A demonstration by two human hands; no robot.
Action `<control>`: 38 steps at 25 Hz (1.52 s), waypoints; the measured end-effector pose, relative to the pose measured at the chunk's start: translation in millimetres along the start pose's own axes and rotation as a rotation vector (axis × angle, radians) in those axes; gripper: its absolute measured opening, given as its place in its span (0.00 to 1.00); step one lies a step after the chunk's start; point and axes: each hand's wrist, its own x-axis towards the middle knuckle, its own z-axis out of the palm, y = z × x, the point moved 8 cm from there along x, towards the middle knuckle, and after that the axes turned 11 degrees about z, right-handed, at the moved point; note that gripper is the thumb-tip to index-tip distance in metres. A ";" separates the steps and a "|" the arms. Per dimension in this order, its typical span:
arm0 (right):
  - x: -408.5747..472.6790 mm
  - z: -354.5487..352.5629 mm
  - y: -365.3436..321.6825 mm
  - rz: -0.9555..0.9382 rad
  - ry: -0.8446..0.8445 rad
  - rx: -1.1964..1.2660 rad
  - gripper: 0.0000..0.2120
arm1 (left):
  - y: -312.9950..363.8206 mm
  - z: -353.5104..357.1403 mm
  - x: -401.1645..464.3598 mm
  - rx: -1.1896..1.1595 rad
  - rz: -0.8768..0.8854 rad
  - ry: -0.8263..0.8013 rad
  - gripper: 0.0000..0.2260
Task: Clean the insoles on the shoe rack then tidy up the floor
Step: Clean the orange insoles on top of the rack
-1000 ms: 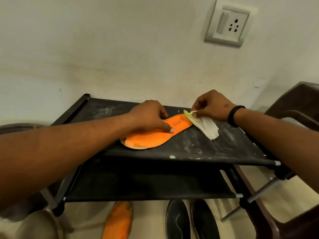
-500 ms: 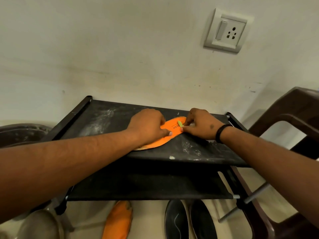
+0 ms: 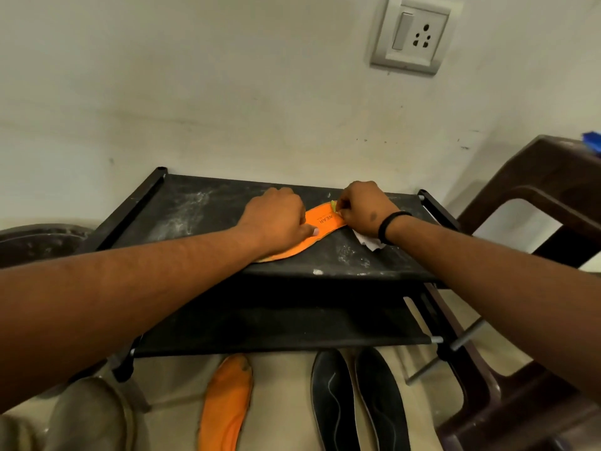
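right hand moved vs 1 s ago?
Yes. The right hand has slid left onto the orange insole's end, away from the shoe rack's right rail, with the cloth.

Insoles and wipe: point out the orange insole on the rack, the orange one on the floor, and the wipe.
Insole on the rack (image 3: 325, 221), head view, bare orange strip between the hands.
Insole on the floor (image 3: 226, 402), head view, its middle.
Wipe (image 3: 369, 242), head view, white end below the right wrist.

Orange insole flat on shoe rack top; 2nd orange insole on floor.
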 end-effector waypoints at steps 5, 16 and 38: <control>-21.8 4.6 -6.5 -0.085 -0.078 0.050 0.06 | 4.1 1.8 -2.5 -0.002 0.044 -0.064 0.18; -21.4 8.2 11.8 0.005 -0.042 0.204 0.07 | 6.5 14.4 -9.0 0.129 0.108 -0.361 0.23; 7.2 -2.0 34.0 0.233 0.137 -0.060 0.07 | 3.9 8.1 -8.5 0.113 0.109 -0.184 0.26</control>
